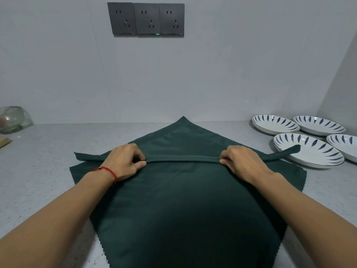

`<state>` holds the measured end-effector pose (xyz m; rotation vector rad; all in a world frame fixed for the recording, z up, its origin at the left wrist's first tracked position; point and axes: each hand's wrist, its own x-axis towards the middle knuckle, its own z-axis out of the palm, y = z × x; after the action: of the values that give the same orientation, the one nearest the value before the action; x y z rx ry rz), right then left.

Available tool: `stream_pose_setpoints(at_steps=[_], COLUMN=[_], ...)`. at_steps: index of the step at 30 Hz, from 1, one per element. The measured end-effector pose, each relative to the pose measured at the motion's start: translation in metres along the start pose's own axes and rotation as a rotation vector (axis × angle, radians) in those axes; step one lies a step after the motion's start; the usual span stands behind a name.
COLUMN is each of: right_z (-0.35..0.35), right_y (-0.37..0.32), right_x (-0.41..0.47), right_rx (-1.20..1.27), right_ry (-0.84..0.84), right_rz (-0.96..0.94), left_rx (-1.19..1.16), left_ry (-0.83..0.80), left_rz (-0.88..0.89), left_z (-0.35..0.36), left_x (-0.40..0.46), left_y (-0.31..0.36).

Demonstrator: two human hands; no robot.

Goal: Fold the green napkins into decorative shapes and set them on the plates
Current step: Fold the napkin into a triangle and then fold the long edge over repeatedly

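Glass bowl (13, 118): far left on the counter (48, 171), against the wall.
Left hand (125, 161): pinching the rolled fold (183, 159), red string bracelet (108, 172) on the wrist.
Green napkin (183, 200): spread on the counter, far corner pointing to the wall.
Right hand (241, 163): pinching the same roll.
Roll's right end (289, 149): lying over the nearest plate.
Plates (316, 161): 4, far right.
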<state>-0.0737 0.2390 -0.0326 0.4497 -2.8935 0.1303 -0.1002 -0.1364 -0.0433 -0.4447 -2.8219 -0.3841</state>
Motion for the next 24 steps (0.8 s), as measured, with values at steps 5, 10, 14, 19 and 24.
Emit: stream_pose_setpoints(at_steps=[5, 10, 14, 19, 24], right_z=[-0.001, 0.009, 0.016, 0.011, 0.01], right_y=[-0.003, -0.005, 0.007, 0.006, 0.006], right_x=[0.012, 0.001, 0.001, 0.013, 0.017], right_rx=[0.027, -0.116, -0.075, 0.046, -0.049], right_ry=[-0.002, 0.033, 0.062, 0.062, 0.077], right_rz=[0.065, -0.017, -0.039, 0.023, -0.012], left_rx=[0.018, 0.027, 0.039, -0.028, 0.043], left_ry=[-0.033, -0.067, -0.057, -0.024, -0.079], left_rz=[-0.091, -0.15, -0.108, 0.016, -0.105], left_z=[-0.004, -0.004, -0.004, -0.002, 0.0], left_x=[0.01, 0.02, 0.014, 0.008, 0.025], left_y=[0.008, 0.009, 0.011, -0.002, 0.006])
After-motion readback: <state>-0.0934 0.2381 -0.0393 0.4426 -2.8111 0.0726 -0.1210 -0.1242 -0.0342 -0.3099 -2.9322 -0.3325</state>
